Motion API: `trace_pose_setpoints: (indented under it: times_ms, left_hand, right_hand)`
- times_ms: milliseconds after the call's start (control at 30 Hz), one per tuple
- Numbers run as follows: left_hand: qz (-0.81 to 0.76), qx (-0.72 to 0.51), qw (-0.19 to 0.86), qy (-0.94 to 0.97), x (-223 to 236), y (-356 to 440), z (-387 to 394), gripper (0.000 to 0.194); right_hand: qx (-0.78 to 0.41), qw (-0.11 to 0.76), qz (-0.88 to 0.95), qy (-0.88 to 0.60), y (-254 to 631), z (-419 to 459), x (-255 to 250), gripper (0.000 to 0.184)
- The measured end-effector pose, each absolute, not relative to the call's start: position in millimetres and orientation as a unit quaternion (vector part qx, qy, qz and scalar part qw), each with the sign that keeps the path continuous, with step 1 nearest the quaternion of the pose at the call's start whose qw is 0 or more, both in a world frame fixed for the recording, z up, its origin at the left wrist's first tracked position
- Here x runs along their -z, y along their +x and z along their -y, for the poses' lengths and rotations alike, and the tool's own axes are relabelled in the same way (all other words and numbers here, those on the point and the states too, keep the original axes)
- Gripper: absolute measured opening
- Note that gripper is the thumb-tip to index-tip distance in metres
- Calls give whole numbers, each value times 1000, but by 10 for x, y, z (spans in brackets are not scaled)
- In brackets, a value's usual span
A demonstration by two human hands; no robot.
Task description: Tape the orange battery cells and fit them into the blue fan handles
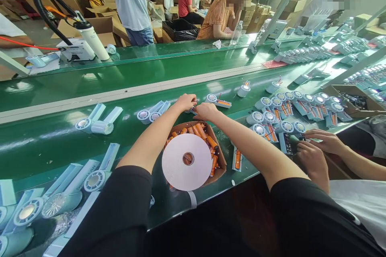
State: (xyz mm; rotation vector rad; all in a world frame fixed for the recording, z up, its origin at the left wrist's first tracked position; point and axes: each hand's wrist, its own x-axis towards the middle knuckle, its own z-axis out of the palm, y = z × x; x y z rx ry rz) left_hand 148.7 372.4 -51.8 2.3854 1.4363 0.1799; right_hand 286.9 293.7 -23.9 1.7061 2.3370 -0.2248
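Observation:
Both my arms reach forward over a green conveyor belt (54, 136). My left hand (186, 101) and my right hand (206, 111) meet just beyond a cardboard box (222, 160) of orange batteries (201, 130). Their fingers are closed round a small grey part (193, 109) that I cannot make out clearly. A large white tape roll (187, 162) lies on top of the box. A grey flashlight shell (217, 101) with an orange battery lies just right of my hands. More shells (152, 113) lie to their left.
Several grey flashlight shells (285, 112) crowd the belt at the right, where a co-worker's hands (316, 150) work. More shells (60, 192) lie at the lower left. A white bottle (92, 38) and a small machine (75, 50) stand on the far belt. People and cartons fill the background.

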Motion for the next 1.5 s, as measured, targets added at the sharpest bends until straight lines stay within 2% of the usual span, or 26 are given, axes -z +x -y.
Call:
trace_pose_setpoints:
  times_ms: [133, 233, 300, 400, 500, 533, 567, 633, 733, 833, 933, 967, 1067, 1133, 1200, 1333, 1400, 1500]
  left_hand:
    - [-513, -60, 178, 838, 439, 1580, -3688, 17]
    - [-519, -64, 177, 834, 279, 1608, -3584, 21]
    - [-517, -81, 169, 835, 123, 1532, -3391, 30]
    - [-464, -119, 159, 863, -97, 1223, -2808, 45]
    - [-360, -93, 182, 910, -165, 763, -1991, 55]
    - [-332, -72, 189, 921, -146, 614, -1731, 64]
    - [-312, -46, 178, 932, -114, 482, -1502, 68]
    - [-318, -14, 155, 935, -39, 285, -1167, 75]
    - [-351, -21, 128, 927, 22, 139, -944, 74]
    - [-371, -80, 105, 919, 15, 72, -830, 77]
    - [-396, -156, 62, 903, 31, -15, -644, 80]
    - [-403, -177, 46, 897, 52, -58, -573, 79]
    - [-432, -239, -2, 870, 146, -242, -388, 71]
    - [-485, -282, -9, 828, 221, -392, -303, 70]
    - [-546, -311, 9, 778, 297, -533, -234, 73]
    - [-589, -332, 15, 736, 455, -668, -106, 75]
    - [-575, -336, 4, 746, 535, -653, -58, 73]
    - [-543, -329, -20, 772, 627, -585, -22, 71]
  right_hand:
    - [91, 111, -791, 595, 2771, -3061, 149, 42]
    - [110, 71, -791, 597, 2793, -3052, -59, 37]
    - [113, 5, -795, 596, 2901, -2861, -233, 32]
    - [102, -135, -788, 592, 3217, -2170, -385, 41]
    - [126, -220, -775, 579, 3595, -1171, -240, 38]
    - [148, -245, -774, 564, 3700, -851, -134, 35]
    - [207, -304, -762, 534, 3784, -569, -16, 31]
    - [289, -353, -714, 531, 3873, -153, 207, 27]
    - [357, -392, -640, 556, 3793, 107, 393, 29]
    - [431, -423, -582, 545, 3495, 124, 405, 37]
    - [520, -379, -574, 506, 3077, 108, 370, 55]
    - [535, -352, -590, 492, 2933, 113, 363, 54]
    - [535, -262, -693, 406, 2581, 137, 355, 32]
    - [515, -179, -774, 323, 2468, 105, 346, 28]
    - [474, -115, -817, 309, 2464, -15, 328, 20]
    - [266, -174, -829, 459, 2648, -442, 307, 22]
    - [170, -158, -855, 464, 2745, -643, 328, 36]
    - [139, -96, -880, 444, 2830, -834, 391, 46]
